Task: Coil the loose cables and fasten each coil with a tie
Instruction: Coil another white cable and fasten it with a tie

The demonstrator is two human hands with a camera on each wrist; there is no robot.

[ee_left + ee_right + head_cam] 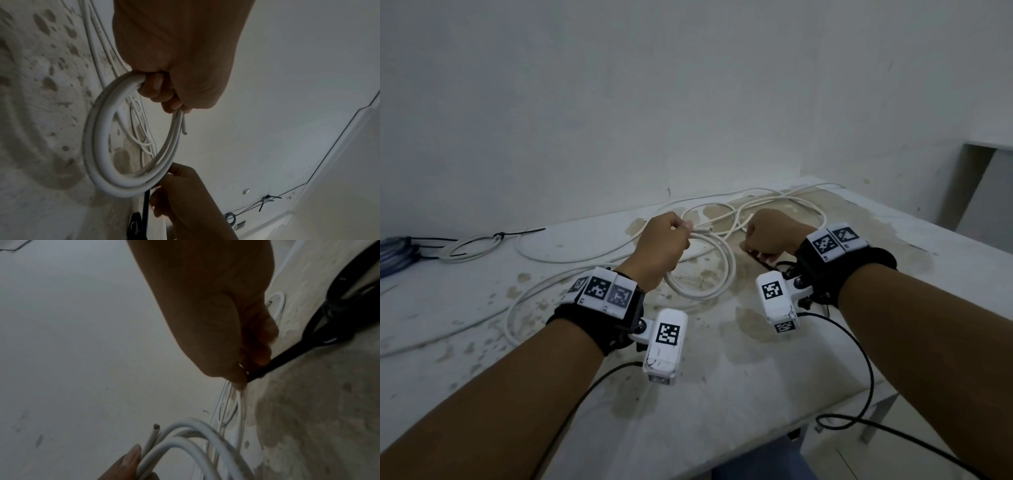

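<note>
- Your left grip (664, 245) holds one white coil (705, 270), mid-frame.
- Your right grip (770, 236) pinches one black tie (265, 369).
- One tied coil (470, 245) lies far left.
- Stained white worktop (722, 359), bare wall (688, 85).

White cable coil (717, 274); black tie (265, 369); white table (722, 394), brown stains; black-white checker tags (667, 334).

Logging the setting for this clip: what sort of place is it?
Probably a bare utility or work room, not a home. A stained, flaking white table stands against a scuffed plain wall, with loose white cables and a tied coil strewn on it.
</note>
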